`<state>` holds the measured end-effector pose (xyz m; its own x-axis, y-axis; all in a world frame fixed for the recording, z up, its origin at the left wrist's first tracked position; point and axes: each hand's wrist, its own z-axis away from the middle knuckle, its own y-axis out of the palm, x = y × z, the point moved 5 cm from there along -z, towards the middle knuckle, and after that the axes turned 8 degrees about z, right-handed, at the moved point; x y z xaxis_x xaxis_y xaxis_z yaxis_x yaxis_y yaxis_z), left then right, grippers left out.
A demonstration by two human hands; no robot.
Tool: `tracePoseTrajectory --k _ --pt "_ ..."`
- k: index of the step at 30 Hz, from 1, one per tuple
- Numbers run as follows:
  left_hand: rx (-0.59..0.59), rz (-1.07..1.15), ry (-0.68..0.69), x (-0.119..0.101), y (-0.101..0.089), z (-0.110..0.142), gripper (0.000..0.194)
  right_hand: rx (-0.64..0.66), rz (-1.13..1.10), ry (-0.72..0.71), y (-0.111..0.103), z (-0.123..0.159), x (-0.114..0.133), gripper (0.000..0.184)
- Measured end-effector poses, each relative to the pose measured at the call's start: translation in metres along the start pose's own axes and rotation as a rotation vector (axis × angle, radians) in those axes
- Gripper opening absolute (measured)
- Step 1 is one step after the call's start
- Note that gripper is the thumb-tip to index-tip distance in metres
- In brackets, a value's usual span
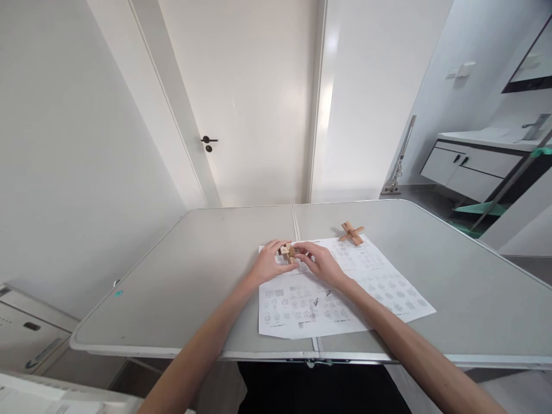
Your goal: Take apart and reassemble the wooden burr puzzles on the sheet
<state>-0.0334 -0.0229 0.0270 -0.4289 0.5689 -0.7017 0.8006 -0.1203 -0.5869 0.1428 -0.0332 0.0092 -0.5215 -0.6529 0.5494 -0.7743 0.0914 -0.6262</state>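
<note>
Between my two hands is a small wooden interlocking puzzle (286, 250) of light and darker blocks, held just above a printed sheet. The fingers and thumb of my left hand (268, 263) close round its left side. On its right side, my right hand (319, 261) pinches a brown block of it between thumb and fingers; the fingertips partly hide the piece. Beneath both hands lies the white instruction sheet (293, 322), covered with rows of small printed diagrams. Another wooden puzzle piece group, shaped like a cross (352, 233), rests at the sheet's far right corner.
The grey folding table (207, 259) has a metal rim and a seam down its middle. Behind it stands a white door (259, 103) with a black handle. A washbasin cabinet (470, 164) and a mop (401, 158) are at the far right. A white appliance (30, 328) stands at lower left.
</note>
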Motion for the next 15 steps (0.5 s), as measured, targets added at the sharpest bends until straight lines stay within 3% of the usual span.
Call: tracePoseTrajectory --k 5,12,15 --pt "0.069 0.063 -0.033 -0.001 0.005 0.003 0.060 0.052 -0.038 -0.018 0.000 0.000 0.007 0.025" --pt "0.054 0.283 -0.140 0.000 0.007 0.003 0.066 -0.146 -0.158 0.112 -0.007 -0.006 -0.008 0.036" --pt "0.046 0.385 -0.157 0.002 0.008 0.003 0.066 -0.093 -0.165 0.138 -0.004 -0.006 -0.012 0.037"
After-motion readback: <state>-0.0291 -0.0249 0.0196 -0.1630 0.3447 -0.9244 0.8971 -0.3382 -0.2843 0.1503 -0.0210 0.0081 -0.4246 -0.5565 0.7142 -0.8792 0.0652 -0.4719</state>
